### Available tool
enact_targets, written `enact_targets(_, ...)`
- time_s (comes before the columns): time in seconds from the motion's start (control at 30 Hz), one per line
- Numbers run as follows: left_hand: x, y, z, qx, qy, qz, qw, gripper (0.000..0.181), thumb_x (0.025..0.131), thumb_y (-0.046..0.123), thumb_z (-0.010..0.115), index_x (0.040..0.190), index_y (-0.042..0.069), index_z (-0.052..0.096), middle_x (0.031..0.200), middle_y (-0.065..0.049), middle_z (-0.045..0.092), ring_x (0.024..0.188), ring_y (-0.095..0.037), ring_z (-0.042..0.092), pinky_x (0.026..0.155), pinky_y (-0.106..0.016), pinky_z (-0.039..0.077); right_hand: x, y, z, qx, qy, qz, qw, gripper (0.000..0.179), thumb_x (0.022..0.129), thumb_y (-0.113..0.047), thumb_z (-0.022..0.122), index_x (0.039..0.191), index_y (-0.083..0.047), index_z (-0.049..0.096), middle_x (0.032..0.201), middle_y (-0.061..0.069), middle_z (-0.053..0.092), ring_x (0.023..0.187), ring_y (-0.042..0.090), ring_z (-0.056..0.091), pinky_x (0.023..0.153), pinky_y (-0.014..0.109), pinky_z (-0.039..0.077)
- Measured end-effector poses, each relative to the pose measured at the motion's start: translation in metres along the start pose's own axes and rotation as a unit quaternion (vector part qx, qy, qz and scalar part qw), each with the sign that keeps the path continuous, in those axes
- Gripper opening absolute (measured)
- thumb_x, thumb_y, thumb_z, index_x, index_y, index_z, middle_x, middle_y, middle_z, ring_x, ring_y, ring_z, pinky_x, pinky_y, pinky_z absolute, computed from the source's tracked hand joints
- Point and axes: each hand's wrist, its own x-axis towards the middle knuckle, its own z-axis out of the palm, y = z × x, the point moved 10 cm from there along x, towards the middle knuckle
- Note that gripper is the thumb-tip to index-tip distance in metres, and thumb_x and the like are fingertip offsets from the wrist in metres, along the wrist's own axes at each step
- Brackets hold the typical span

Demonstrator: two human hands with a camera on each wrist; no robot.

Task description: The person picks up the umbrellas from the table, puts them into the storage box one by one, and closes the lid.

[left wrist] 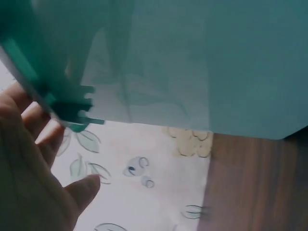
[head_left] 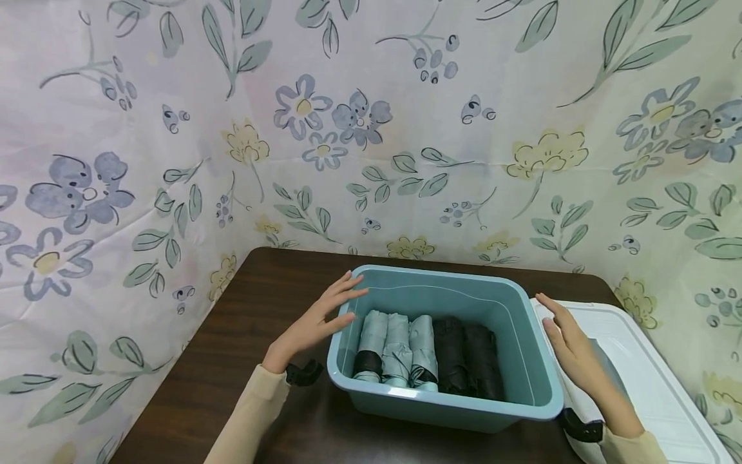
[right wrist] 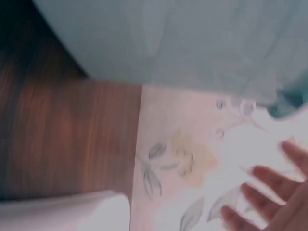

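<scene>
A blue-green plastic storage bin (head_left: 452, 412) stands on the table. Inside, side by side, lie several light grey-blue rolled fabric bundles (head_left: 397, 341), some with a black band, and two black rolls (head_left: 455, 354). My left hand (head_left: 315, 319) is at the bin's left rim with its fingers spread; in the left wrist view the left fingers (left wrist: 36, 120) reach right up to the rim's edge. My right hand (head_left: 576, 351) is beside the right rim, fingers extended. In the right wrist view, the right hand's fingers (right wrist: 269, 185) are straight and apart from the bin wall (right wrist: 183, 43).
To the right of the bin lies a white lid-like panel (head_left: 655, 367), partly behind the right hand. The dark wooden table (head_left: 243, 309) ends at a floral curtain (head_left: 406, 129) at the back and left. Each wrist carries a black strap (head_left: 304, 372).
</scene>
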Motion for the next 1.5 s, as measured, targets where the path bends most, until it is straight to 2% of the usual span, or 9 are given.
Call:
enact_targets(0.1,-0.001,-0.001,0.001,-0.014,0.008,0.001,0.9999,0.045,0.096,0.018,0.049,0.139,0.007,0.042,0.152,-0.014,0.022,0.143,-0.028,0.002,0.103,-0.068,0.009,-0.004,0.011,-0.007,-0.050,0.000,0.004,0.9988,0.045,0.098,-0.017,0.044,0.139,-0.001,0.037,0.140,0.031,0.032,0.129,0.051,0.025,0.092,0.074,0.017)
enact_targets(0.17,-0.001,-0.008,0.004,-0.017,0.015,0.005,0.9997,0.044,0.097,0.021,0.047,0.139,0.010,0.042,0.153,-0.010,0.021,0.144,-0.025,0.001,0.103,-0.068,0.009,-0.008,0.018,-0.013,-0.082,0.003,0.012,0.9966,0.046,0.097,-0.019,0.048,0.136,0.002,0.040,0.137,0.034,0.033,0.124,0.056,0.026,0.092,0.075,0.016)
enact_targets(0.33,-0.001,-0.030,0.010,-0.020,0.041,0.024,0.9987,0.042,0.098,0.024,0.044,0.140,0.016,0.043,0.153,-0.002,0.023,0.144,-0.022,0.002,0.105,-0.067,0.007,-0.015,0.040,-0.034,-0.145,0.035,0.024,0.9886,0.047,0.093,-0.019,0.056,0.131,0.006,0.044,0.129,0.037,0.040,0.118,0.057,0.032,0.092,0.072,0.021)
enact_targets(0.47,-0.001,-0.034,0.011,-0.028,0.061,0.045,0.9967,0.042,0.099,0.030,0.041,0.139,0.018,0.044,0.153,-0.002,0.024,0.144,-0.023,0.004,0.106,-0.065,0.007,-0.019,0.058,-0.047,-0.187,0.039,0.034,0.9810,0.048,0.091,-0.021,0.059,0.127,0.008,0.046,0.122,0.037,0.044,0.108,0.057,0.038,0.085,0.068,0.028)
enact_targets(0.73,-0.005,-0.033,0.009,-0.032,0.087,0.066,0.9935,0.042,0.100,0.033,0.036,0.138,0.018,0.045,0.151,-0.003,0.026,0.143,-0.029,0.006,0.108,-0.061,0.008,-0.033,0.101,-0.049,-0.262,-0.034,0.093,0.9599,0.056,0.089,-0.032,0.060,0.120,0.013,0.047,0.114,0.041,0.046,0.099,0.057,0.043,0.080,0.065,0.034)
enact_targets(0.83,-0.005,-0.034,0.010,-0.036,0.086,0.066,0.9934,0.041,0.100,0.031,0.036,0.138,0.017,0.045,0.151,-0.003,0.027,0.143,-0.028,0.006,0.109,-0.060,0.008,-0.039,0.113,-0.050,-0.275,-0.062,0.123,0.9515,0.063,0.088,-0.035,0.061,0.123,0.013,0.043,0.113,0.043,0.044,0.096,0.059,0.043,0.076,0.067,0.036)
enact_targets(1.07,-0.003,0.002,0.001,-0.053,0.082,0.053,0.9938,0.038,0.096,0.001,0.038,0.133,-0.004,0.046,0.146,-0.024,0.027,0.140,-0.040,0.006,0.108,-0.063,0.007,-0.043,0.138,-0.049,-0.287,-0.100,0.161,0.9390,0.063,0.088,-0.038,0.060,0.121,0.013,0.044,0.106,0.042,0.045,0.092,0.060,0.045,0.069,0.064,0.040)
enact_targets(1.33,-0.003,-0.001,0.001,-0.063,0.089,0.052,0.9927,0.038,0.095,-0.001,0.036,0.132,-0.006,0.045,0.146,-0.024,0.028,0.141,-0.038,0.004,0.108,-0.062,0.007,-0.042,0.149,-0.049,-0.292,-0.100,0.173,0.9352,0.057,0.083,-0.033,0.064,0.116,0.010,0.049,0.096,0.036,0.049,0.083,0.055,0.050,0.058,0.058,0.043)
enact_targets(1.5,-0.002,-0.003,0.004,-0.068,0.083,0.050,0.9930,0.039,0.096,-0.001,0.036,0.133,-0.004,0.045,0.146,-0.023,0.028,0.142,-0.036,0.003,0.108,-0.062,0.007,-0.046,0.149,-0.046,-0.281,-0.107,0.173,0.9379,0.050,0.082,-0.028,0.064,0.111,0.011,0.052,0.081,0.023,0.053,0.070,0.037,0.055,0.052,0.044,0.042)
